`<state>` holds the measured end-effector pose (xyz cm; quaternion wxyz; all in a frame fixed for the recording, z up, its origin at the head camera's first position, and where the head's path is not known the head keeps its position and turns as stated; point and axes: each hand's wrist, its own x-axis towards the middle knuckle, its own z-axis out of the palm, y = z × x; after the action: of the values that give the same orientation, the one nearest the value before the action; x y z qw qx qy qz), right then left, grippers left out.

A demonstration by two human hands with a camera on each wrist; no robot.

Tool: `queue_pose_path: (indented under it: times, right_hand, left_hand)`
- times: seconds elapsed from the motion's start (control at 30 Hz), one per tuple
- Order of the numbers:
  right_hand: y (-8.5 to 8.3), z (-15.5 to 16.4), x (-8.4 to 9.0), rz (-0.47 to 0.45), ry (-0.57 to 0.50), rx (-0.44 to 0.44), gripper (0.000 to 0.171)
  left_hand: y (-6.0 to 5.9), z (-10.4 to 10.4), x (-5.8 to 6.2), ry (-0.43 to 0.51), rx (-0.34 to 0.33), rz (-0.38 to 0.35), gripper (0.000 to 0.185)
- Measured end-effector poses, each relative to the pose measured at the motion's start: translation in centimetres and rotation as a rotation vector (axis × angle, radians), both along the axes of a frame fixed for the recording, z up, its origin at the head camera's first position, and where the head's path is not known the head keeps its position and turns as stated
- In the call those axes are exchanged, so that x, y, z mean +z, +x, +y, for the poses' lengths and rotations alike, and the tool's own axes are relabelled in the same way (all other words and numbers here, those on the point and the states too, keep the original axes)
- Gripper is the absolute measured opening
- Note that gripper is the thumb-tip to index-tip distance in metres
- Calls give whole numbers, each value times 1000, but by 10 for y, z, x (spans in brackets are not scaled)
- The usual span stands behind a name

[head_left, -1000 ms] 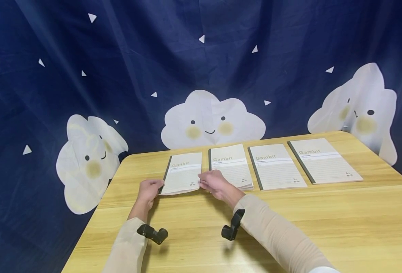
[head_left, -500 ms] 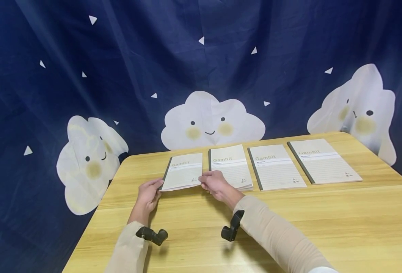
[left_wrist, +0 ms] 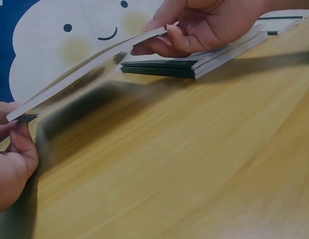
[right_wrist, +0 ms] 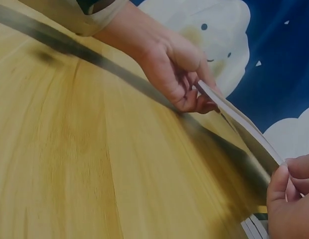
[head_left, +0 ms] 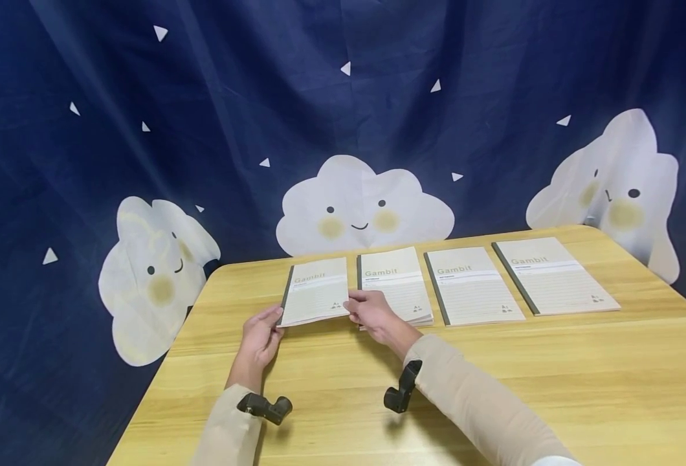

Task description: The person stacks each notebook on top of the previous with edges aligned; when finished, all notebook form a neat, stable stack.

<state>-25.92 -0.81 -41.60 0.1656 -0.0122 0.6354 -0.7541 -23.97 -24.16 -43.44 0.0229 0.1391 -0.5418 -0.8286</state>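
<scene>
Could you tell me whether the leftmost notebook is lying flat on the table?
No, both hands hold the leftmost notebook by its near corners, lifted clear of the table.

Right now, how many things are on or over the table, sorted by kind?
Notebooks: 4, one held up by both hands, three lying flat
Hands: 2, left hand, right hand
Total: 6

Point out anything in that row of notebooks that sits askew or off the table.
The leftmost notebook is off the table: the left hand and right hand grip its near corners, lifting it. The second notebook rests on others; its cover curls.
</scene>
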Motion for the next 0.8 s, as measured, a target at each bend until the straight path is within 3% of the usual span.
queue_pose_path:
  times: [0.37,0.53,0.8]
  right_hand:
    - [0,23,4,107,138,-37,45]
    - [1,37,5,127,149,-61,44]
    - [3,65,4,191,206,-50,42]
  left_hand:
    - [3,26,6,83,42,73,43]
    - [3,42,10,100,54,109,41]
    - [4,68,12,27,54,168,36]
